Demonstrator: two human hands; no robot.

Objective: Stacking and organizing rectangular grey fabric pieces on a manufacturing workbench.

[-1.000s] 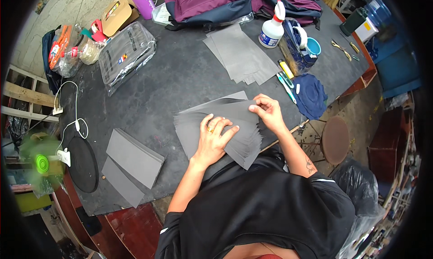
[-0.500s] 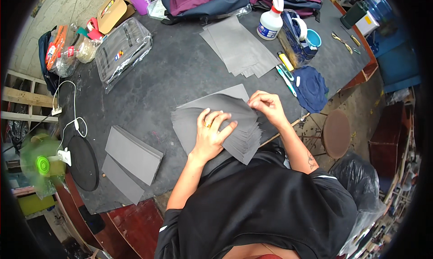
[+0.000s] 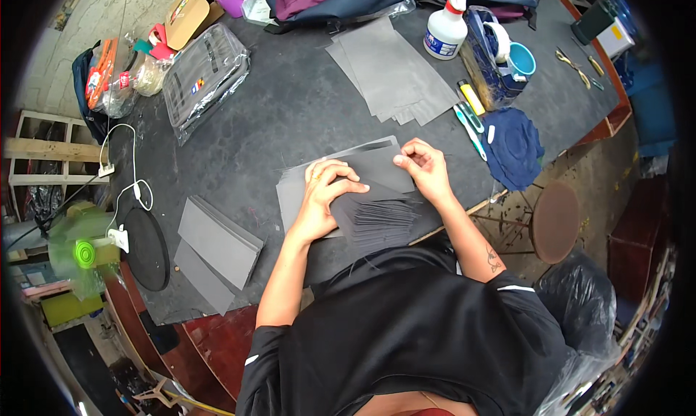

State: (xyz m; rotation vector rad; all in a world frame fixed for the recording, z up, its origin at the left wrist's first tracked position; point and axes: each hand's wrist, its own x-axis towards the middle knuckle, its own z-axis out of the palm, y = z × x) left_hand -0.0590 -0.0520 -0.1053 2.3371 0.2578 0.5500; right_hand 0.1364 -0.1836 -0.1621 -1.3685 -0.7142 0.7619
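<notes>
At the near edge of the dark, matte worktable (image 3: 290, 119) lies a fanned stack of thin grey sheets (image 3: 377, 217), flat rectangles with crisp edges whose staggered ends form a fine ribbed stair toward the person's body. The left hand (image 3: 326, 191) lies palm down on the stack, fingers spread and pressing on the smooth top sheet, closed around nothing. The right hand (image 3: 428, 168) has its fingers curled together, pinching the far right corner of the top sheet between thumb and fingertips. Farther back lies a second loose pile of grey sheets (image 3: 395, 72), and a squared stack of the same sheets (image 3: 217, 242) sits at the table's left end. To the right lie a crumpled navy cloth (image 3: 515, 144), a white squeeze bottle (image 3: 446, 28) and a crinkled clear plastic bag (image 3: 206, 75).
</notes>
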